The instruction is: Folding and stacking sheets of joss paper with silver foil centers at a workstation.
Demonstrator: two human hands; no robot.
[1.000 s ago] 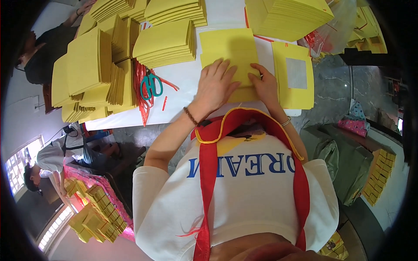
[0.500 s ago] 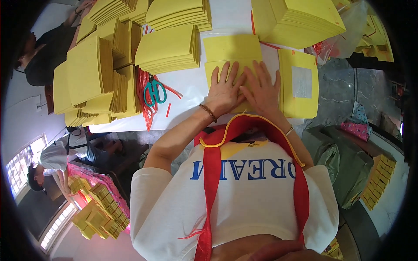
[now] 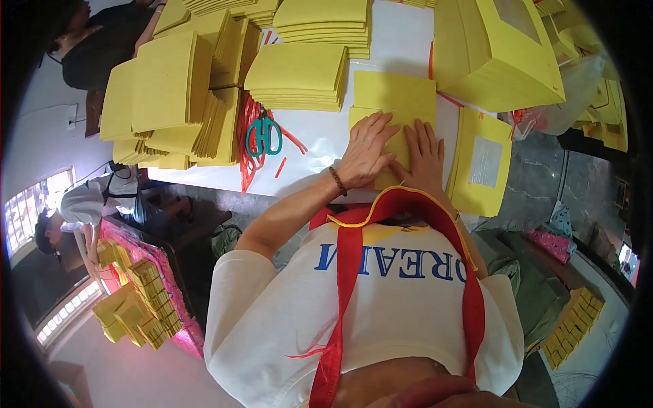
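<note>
Here both hands lie flat on a yellow folded sheet (image 3: pixel 393 129) at the near edge of the white table (image 3: pixel 326 146). The left hand (image 3: pixel 367 151) spreads its fingers and the right hand (image 3: pixel 423 151) lies just beside it, neither grip closed on anything, probably pressing a crease flat. Stacks of yellow sheets (image 3: pixel 299 76) ring the spot within reach, green-handled scissors (image 3: pixel 264 134) lie to the left, and a windowed yellow piece (image 3: pixel 483 162) overhangs the right edge.
</note>
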